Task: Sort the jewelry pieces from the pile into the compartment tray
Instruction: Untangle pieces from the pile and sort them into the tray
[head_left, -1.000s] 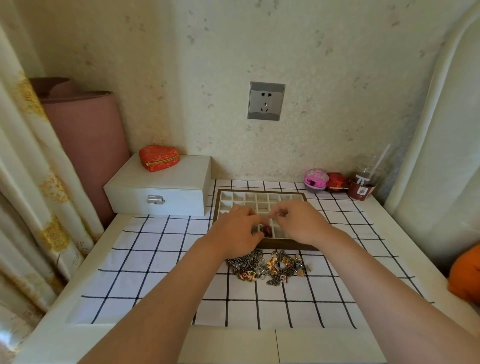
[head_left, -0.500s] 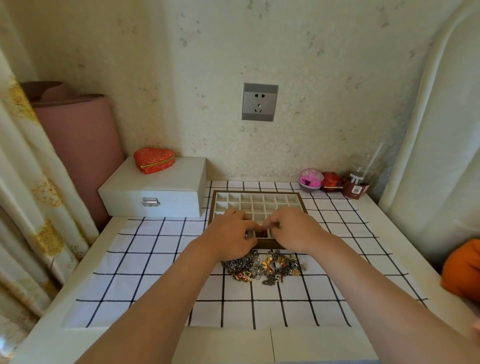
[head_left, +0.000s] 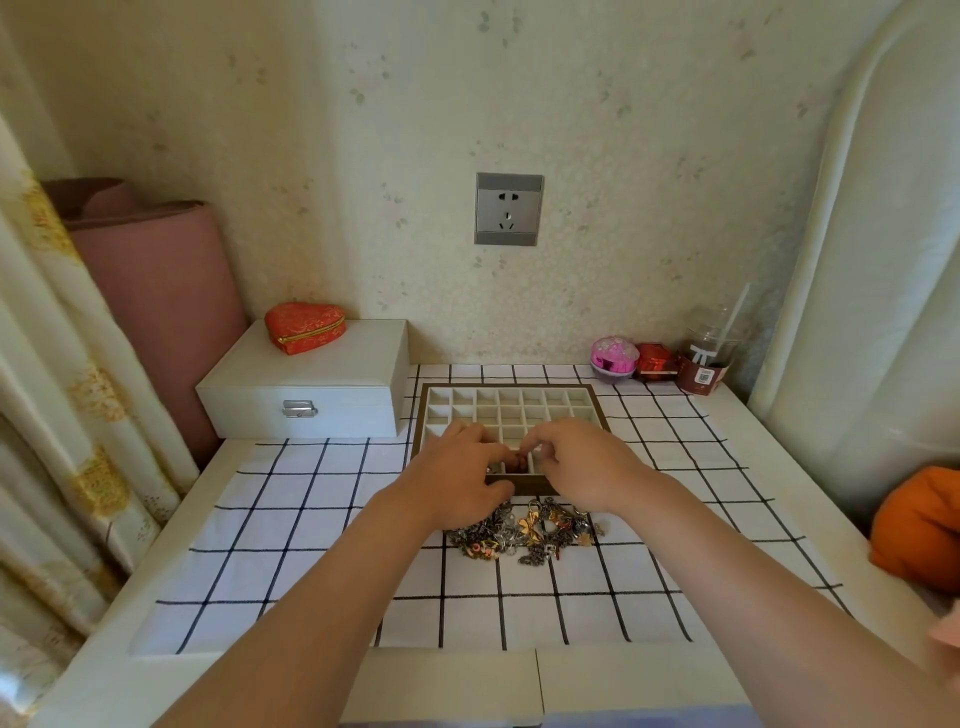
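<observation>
Left hand: fingers curled; hold cannot be told.
Right hand: likewise, tips met over red-brown piece.
Piece: at tray near row; judged light, slippery; best pinched edgewise.
Pile: 6 o'clock of tray; judged tangle-prone.

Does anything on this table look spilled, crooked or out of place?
Nothing stands out. The tray sits square on the checked cloth, the jewelry pile is one heap before it, and the cup stands upright.

Left hand, right hand over compartment tray, beside jewelry pile.
</observation>
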